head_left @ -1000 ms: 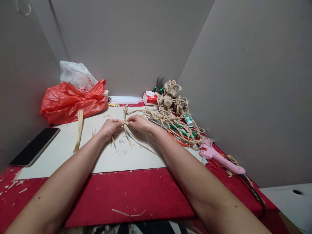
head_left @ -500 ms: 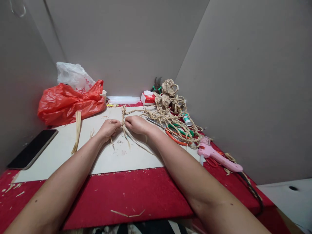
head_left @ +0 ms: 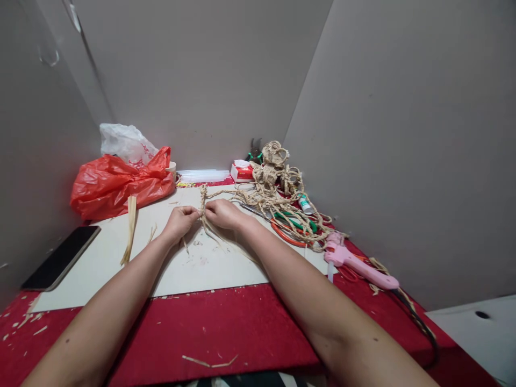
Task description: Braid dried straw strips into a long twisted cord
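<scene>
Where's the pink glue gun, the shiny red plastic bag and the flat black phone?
Pink glue gun (head_left: 365, 270): head view, on its handle.
Shiny red plastic bag (head_left: 115, 185): head view, on its crumpled middle.
Flat black phone (head_left: 61, 258): head view, on its screen.

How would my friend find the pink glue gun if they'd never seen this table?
Start at the big white board on the red cloth. Go to its right end, just past the tangled rope. There lies the glue gun, bright pink unlike the tan rope, with a black cord at its handle.
</scene>
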Demonstrator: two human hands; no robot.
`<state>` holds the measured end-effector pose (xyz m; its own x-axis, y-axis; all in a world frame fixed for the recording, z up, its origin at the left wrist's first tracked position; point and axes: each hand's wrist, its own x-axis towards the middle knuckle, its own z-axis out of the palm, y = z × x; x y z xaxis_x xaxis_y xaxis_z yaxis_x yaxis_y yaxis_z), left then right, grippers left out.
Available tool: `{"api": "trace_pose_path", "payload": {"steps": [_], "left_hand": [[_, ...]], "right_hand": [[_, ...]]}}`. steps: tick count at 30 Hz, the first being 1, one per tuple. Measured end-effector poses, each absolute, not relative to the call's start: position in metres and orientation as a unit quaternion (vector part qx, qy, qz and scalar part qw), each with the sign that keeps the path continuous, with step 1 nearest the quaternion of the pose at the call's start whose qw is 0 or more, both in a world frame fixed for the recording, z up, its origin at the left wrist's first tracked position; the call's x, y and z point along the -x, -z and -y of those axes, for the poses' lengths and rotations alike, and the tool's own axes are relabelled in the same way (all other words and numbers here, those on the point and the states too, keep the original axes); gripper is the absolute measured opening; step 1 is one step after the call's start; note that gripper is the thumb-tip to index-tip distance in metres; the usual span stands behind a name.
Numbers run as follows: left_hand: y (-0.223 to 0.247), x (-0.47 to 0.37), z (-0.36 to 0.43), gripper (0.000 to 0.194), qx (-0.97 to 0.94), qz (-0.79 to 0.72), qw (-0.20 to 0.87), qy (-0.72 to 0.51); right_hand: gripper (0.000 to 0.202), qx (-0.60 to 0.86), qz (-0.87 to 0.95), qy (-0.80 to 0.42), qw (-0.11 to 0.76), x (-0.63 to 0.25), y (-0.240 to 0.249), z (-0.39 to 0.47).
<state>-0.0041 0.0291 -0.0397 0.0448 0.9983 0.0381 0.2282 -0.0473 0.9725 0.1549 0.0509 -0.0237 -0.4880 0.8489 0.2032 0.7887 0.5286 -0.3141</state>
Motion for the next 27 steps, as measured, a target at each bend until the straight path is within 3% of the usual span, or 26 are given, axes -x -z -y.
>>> {"api": "trace_pose_path", "payload": {"steps": [10, 15, 23, 27], "left_hand": [[0.051, 0.003, -0.036, 0.015, -0.577, -0.539, 0.394, -0.47], [0.051, 0.002, -0.034, 0.013, -0.572, -0.525, 0.422, -0.467], [0.04, 0.007, -0.03, 0.008, -0.507, -0.499, 0.55, -0.437], [0.036, 0.005, -0.027, 0.021, -0.478, -0.475, 0.596, -0.437]], "right_hand": [[0.025, 0.502, 0.821, -0.235, 0.132, -0.156, 0.021, -0.052], [0.027, 0.488, 0.79, -0.332, 0.163, -0.144, 0.014, -0.04], [0.032, 0.566, 0.785, -0.202, 0.152, -0.122, 0.015, -0.025], [0.034, 0.611, 0.778, -0.104, 0.106, -0.114, 0.015, -0.011]]}}
